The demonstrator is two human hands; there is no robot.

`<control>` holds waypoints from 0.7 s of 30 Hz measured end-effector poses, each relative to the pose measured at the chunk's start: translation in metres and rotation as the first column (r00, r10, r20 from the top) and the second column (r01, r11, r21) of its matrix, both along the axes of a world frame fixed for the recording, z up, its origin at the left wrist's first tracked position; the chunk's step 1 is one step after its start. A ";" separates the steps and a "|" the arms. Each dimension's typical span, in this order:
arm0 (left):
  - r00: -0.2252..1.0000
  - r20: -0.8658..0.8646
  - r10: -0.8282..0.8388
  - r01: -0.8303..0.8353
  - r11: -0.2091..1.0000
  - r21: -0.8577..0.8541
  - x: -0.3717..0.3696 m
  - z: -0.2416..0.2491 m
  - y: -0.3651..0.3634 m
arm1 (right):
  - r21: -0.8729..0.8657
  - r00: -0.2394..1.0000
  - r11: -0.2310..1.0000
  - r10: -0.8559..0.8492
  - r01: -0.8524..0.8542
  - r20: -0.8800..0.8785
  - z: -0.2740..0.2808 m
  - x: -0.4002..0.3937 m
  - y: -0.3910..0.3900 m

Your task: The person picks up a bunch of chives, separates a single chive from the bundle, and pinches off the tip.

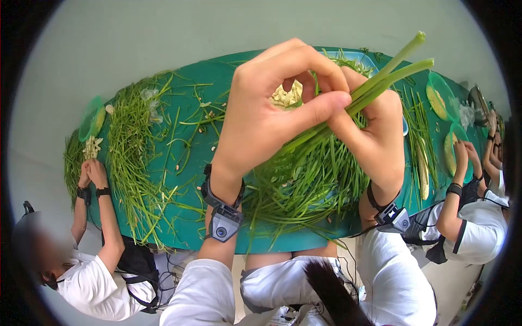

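Long green stalks point(389, 81) are held up in front of the camera, their pale cut ends pointing to the upper right. My left hand point(293, 92) pinches them between thumb and fingertips. My right hand point(375, 130) grips the same stalks just beside it, thumb and fingers closed round them. The leafy ends hang down to the lower left, over a large heap of long green leaves point(310, 185) on the green table point(217, 70). Pale cut pieces point(287, 94) show through the gap in my left hand.
Another leafy heap point(130, 130) lies on the left. A blue tray point(356, 56) is behind my hands. More stalks point(421, 136) and green baskets point(443, 96) are on the right. A person point(98, 277) works at the left, and another person point(478, 228) at the right.
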State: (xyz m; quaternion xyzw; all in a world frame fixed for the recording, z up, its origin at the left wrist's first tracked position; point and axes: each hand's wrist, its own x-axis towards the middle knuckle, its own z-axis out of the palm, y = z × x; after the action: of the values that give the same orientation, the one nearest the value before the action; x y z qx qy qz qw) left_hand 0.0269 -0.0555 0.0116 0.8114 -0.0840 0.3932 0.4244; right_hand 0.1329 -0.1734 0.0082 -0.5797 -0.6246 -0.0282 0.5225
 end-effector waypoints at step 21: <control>0.999 -0.004 -0.042 0.038 0.947 -0.318 -0.013 -0.003 0.019 | 0.006 0.938 0.992 -0.121 0.130 -0.324 0.017 0.004 -0.019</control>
State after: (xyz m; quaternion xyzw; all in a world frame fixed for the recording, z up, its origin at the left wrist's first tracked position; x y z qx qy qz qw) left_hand 0.0144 -0.0369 0.0082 0.7327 -0.0337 0.3886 0.5577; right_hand 0.1373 -0.1924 0.0250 -0.6081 -0.4921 0.0253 0.6225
